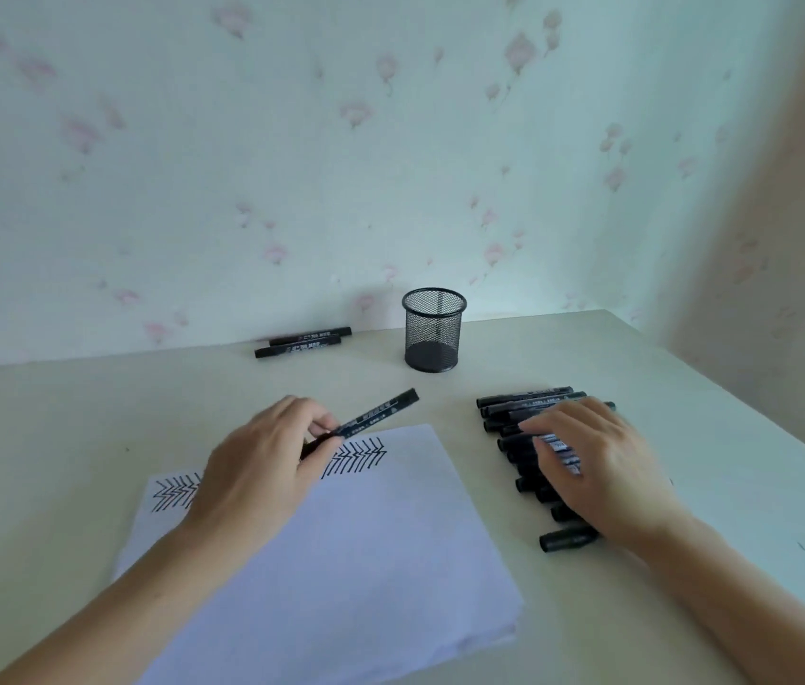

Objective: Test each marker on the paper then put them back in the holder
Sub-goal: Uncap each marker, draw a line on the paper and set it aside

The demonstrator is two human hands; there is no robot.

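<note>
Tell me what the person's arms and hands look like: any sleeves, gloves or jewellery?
Both arms are bare as far as the picture shows, with no sleeves in sight. The left hand and the right hand wear no gloves, and no rings, watch or bracelet can be seen on the fingers or wrists. The fingernails look short and unpainted.

Pale wallpaper with pink flowers point(356, 113), cream table point(687, 388) against it, soft daylight

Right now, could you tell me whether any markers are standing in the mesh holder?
No, the mesh holder is see-through and shows nothing inside.
</note>
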